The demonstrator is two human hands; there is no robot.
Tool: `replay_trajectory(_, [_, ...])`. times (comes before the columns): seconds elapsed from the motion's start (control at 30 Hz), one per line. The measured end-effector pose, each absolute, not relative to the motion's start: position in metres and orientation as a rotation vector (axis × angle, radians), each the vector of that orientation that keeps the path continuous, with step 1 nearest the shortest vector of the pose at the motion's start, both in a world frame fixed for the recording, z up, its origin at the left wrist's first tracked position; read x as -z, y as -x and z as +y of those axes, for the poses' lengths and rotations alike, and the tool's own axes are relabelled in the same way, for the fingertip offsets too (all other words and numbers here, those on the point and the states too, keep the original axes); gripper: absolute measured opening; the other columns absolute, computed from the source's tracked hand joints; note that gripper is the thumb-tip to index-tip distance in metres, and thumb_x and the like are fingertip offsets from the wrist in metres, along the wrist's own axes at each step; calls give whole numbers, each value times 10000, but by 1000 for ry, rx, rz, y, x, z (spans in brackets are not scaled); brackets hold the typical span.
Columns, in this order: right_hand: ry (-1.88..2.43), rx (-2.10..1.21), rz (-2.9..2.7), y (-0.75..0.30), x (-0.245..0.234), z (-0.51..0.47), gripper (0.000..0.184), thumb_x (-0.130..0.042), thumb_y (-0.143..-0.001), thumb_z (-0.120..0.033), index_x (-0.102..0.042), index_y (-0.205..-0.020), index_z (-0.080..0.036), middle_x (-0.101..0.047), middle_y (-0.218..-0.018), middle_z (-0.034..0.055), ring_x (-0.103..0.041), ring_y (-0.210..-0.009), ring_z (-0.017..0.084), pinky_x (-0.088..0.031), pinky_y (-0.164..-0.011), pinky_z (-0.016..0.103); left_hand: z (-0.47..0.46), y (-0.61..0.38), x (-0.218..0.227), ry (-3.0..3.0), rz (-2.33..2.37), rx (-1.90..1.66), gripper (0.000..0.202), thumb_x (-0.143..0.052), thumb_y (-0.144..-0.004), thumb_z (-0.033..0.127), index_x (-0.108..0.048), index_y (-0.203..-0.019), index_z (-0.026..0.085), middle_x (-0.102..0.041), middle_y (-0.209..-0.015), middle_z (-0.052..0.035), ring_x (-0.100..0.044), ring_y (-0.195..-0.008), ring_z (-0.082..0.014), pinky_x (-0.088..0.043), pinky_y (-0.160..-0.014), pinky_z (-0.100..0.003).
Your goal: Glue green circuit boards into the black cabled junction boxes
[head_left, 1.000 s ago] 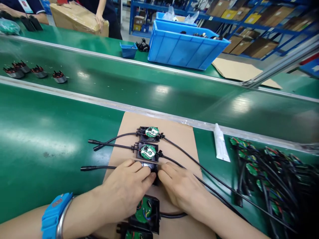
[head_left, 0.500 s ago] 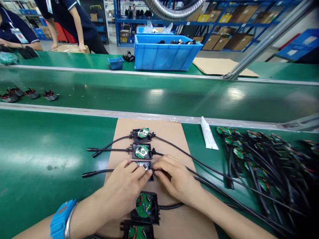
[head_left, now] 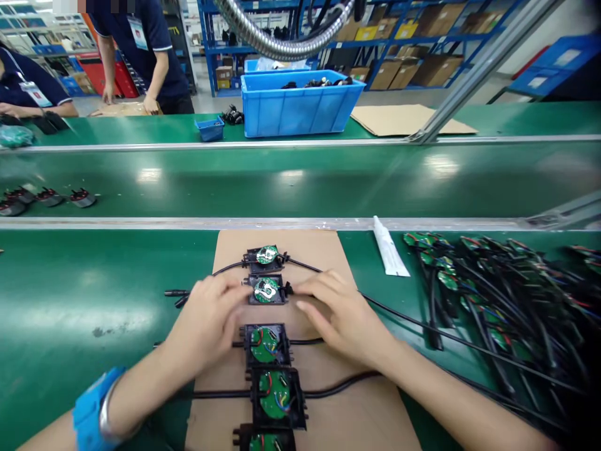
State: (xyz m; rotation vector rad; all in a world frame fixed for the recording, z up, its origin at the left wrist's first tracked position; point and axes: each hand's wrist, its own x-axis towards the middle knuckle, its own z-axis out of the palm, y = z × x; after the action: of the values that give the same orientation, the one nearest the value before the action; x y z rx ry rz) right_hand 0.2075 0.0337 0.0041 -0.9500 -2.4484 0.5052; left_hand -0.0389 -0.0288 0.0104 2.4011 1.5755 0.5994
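Note:
A row of open black boxes, each holding a round green circuit board and trailing black cables, lies on a brown cardboard sheet (head_left: 328, 250). My left hand (head_left: 206, 319) has its fingertips closed on the left end of the second black box (head_left: 266, 290). From the other side, my right hand (head_left: 338, 313) pinches that box's right end where the cable leaves it. The top box (head_left: 266, 255) sits just beyond. A third box (head_left: 264, 344) lies uncovered between my wrists, with two more boxes (head_left: 277, 394) nearer me. A blue wristband (head_left: 91, 410) is on my left wrist.
A pile of cabled green boards (head_left: 493, 294) lies right of the sheet, beside a white tube (head_left: 387, 247). Several motor parts (head_left: 47, 197) ride the green belt at left. Beyond it are a blue crate (head_left: 300, 103), a small blue bin (head_left: 210, 128) and two co-workers (head_left: 141, 56).
Both hands left the third box and moved up to the second box. The third box now lies uncovered, its board showing. The view has tilted up.

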Motion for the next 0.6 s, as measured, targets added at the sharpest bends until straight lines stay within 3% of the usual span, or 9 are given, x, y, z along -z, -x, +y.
replay_trajectory(0.13, [1121, -317, -2429, -202, 9, 42, 94, -503, -856, -166, -572, -918, -153, -626, -865, 74, -570, -833, 207, -473, -723, 339, -4, 56, 0, -2361, 1758, -412, 92, -512, -867, 153, -587, -919, 148, -608, -963, -95, -563, -916, -257, -458, -785, -432])
replay_trajectory(0.3, [1033, -394, -2450, -206, -15, 24, 168, -373, -907, -134, -529, -970, -152, -602, -848, 72, -572, -744, 172, -460, -667, 304, -12, 56, -10, -2300, 1616, -633, 179, -381, -932, 177, -552, -984, 172, -667, -890, -42, -646, -791, -166, -521, -677, -294])
replay_trajectory(0.37, [1065, -356, -2557, -205, -34, 17, 186, -361, -909, -145, -546, -913, -159, -589, -791, 64, -554, -671, 168, -428, -609, 301, -16, 56, -18, -2332, 1594, -638, 194, -367, -951, 203, -554, -1001, 185, -678, -891, -31, -658, -763, -153, -529, -647, -268])
replay_trajectory(0.5, [1091, -246, -2726, -192, -58, 24, 227, -379, -880, -188, -550, -731, -176, -564, -674, 52, -503, -553, 159, -331, -521, 310, -13, 52, -24, -2455, 1681, -391, 190, -387, -953, 230, -572, -926, 192, -686, -827, -24, -664, -668, -167, -516, -558, -261])
replay_trajectory(0.6, [1100, -275, -2821, -179, -58, 40, 220, -402, -867, -194, -585, -747, -163, -614, -731, 74, -553, -620, 174, -345, -558, 313, -7, 45, -24, -2503, 1730, -177, 169, -434, -928, 216, -565, -824, 192, -686, -763, -18, -669, -616, -192, -485, -482, -261])
